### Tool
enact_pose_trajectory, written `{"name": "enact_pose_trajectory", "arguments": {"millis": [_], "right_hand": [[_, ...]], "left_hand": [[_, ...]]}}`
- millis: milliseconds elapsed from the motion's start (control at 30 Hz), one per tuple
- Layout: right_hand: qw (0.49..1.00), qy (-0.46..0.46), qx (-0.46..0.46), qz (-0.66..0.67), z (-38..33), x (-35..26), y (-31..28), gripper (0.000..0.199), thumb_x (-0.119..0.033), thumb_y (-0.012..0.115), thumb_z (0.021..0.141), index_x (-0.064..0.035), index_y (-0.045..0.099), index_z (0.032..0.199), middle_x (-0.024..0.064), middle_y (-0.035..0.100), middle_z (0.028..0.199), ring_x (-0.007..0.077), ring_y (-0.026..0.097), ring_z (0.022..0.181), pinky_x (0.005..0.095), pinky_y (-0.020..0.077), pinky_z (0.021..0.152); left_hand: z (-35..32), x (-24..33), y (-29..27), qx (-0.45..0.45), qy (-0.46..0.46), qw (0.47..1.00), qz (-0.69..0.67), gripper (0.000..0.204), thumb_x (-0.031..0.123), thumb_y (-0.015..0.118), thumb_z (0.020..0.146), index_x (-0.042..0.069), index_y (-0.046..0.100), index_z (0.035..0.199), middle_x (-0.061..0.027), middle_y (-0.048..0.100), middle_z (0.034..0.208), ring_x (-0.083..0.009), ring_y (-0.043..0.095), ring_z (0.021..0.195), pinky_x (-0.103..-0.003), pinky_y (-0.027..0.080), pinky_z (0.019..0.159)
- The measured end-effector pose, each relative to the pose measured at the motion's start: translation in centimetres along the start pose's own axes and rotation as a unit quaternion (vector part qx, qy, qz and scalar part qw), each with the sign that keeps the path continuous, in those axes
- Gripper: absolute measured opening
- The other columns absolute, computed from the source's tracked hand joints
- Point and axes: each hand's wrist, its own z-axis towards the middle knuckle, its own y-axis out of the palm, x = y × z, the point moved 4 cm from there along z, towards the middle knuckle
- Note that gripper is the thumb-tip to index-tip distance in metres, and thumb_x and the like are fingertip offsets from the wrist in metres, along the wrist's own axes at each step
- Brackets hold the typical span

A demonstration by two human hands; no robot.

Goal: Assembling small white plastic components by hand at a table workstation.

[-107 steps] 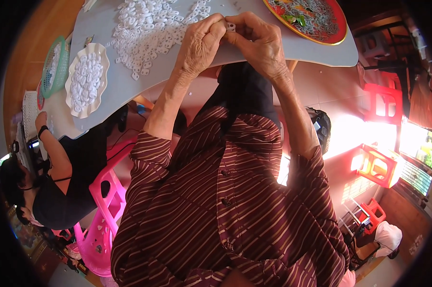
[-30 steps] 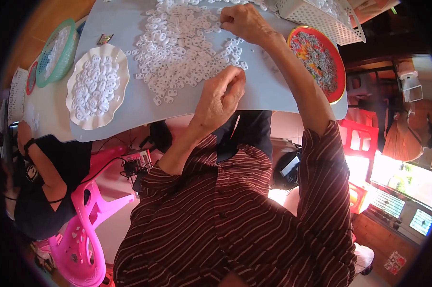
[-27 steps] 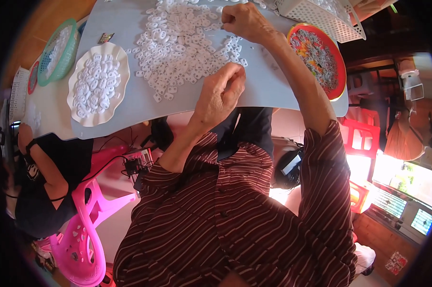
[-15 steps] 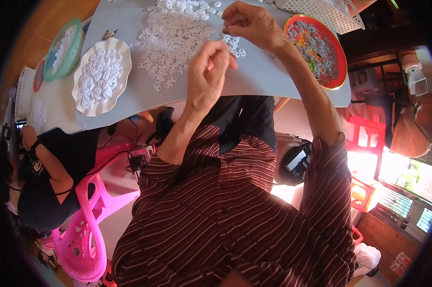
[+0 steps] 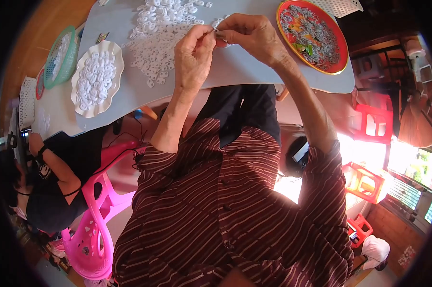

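Observation:
My left hand and my right hand meet fingertip to fingertip over the table. Both are closed in a pinch. A small white plastic piece shows between the fingertips, mostly covered by them. What my right fingers hold is too small to make out. Loose white plastic pieces with holes lie in a spread pile beside and beyond my left hand. To the right of my right hand is a round red tray of small thin grey metal parts, with something green among them.
A scalloped cream plate heaped with white pieces stands at the left. Behind it is a green basket. A white perforated basket sits at the far right. Another person's arm is at the left, near a pink chair.
My hands have come together from apart, my left hand rising to meet my right fingertips. The view has shifted slightly, so the table items sit higher.

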Motion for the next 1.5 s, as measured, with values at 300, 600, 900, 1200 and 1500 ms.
{"name": "enact_pose_trajectory", "arguments": {"millis": [300, 600, 900, 1200, 1500], "right_hand": [[0.994, 0.003, 0.052, -0.101, -0.7, -0.4, 0.2, 0.014, -0.009, 0.061, 0.083, 0.0008, 0.066, 0.092, 0.0066, 0.068, 0.076, 0.0090, 0.063, 0.072, 0.0233, 0.0501, 0.067], [0.980, -0.133, 0.091, -0.113, -0.8, -1.3, 0.2, 0.013, -0.007, 0.067, 0.080, -0.0023, 0.066, 0.093, 0.0044, 0.066, 0.078, 0.0107, 0.062, 0.069, 0.0244, 0.0506, 0.067], [0.989, -0.070, 0.130, 0.005, -1.8, -0.6, -0.1, 0.013, -0.008, 0.064, 0.084, -0.0010, 0.067, 0.094, 0.0045, 0.066, 0.079, 0.0069, 0.059, 0.068, 0.0230, 0.0485, 0.063], [0.984, 0.003, 0.072, -0.163, -0.9, -1.1, -1.8, 0.017, -0.018, 0.064, 0.084, -0.0017, 0.068, 0.087, 0.0043, 0.064, 0.066, 0.0055, 0.057, 0.060, 0.0228, 0.0467, 0.056], [0.906, -0.054, 0.041, -0.417, 0.6, -2.6, -8.1, 0.013, -0.008, 0.061, 0.077, 0.0008, 0.069, 0.082, 0.0154, 0.065, 0.071, 0.0259, 0.062, 0.064, 0.0352, 0.0489, 0.062]], "left_hand": [[-0.1, -0.4, -0.3, -0.029, -0.007, 0.999, 0.028, 0.018, 0.014, 0.057, 0.090, -0.001, 0.060, 0.099, -0.0025, 0.064, 0.080, -0.0074, 0.054, 0.071, -0.022, 0.044, 0.064], [0.1, -0.8, 0.2, -0.099, -0.215, 0.915, -0.328, 0.020, 0.016, 0.054, 0.090, -0.003, 0.060, 0.092, -0.0109, 0.063, 0.076, -0.0174, 0.060, 0.071, -0.027, 0.047, 0.067], [-0.1, -0.6, 1.0, -0.051, -0.188, 0.921, -0.338, 0.016, 0.013, 0.055, 0.090, -0.001, 0.060, 0.093, -0.0104, 0.063, 0.076, -0.0171, 0.060, 0.074, -0.028, 0.048, 0.069], [-0.3, -0.5, 1.0, -0.072, -0.091, 0.981, -0.154, 0.014, 0.011, 0.053, 0.087, 0.000, 0.061, 0.090, -0.0043, 0.064, 0.073, -0.0084, 0.056, 0.071, -0.024, 0.044, 0.069], [-1.7, 0.7, 1.7, -0.066, -0.102, 0.988, -0.095, 0.016, 0.015, 0.053, 0.087, 0.001, 0.059, 0.084, -0.0039, 0.058, 0.069, -0.0116, 0.054, 0.072, -0.026, 0.042, 0.073]]}}
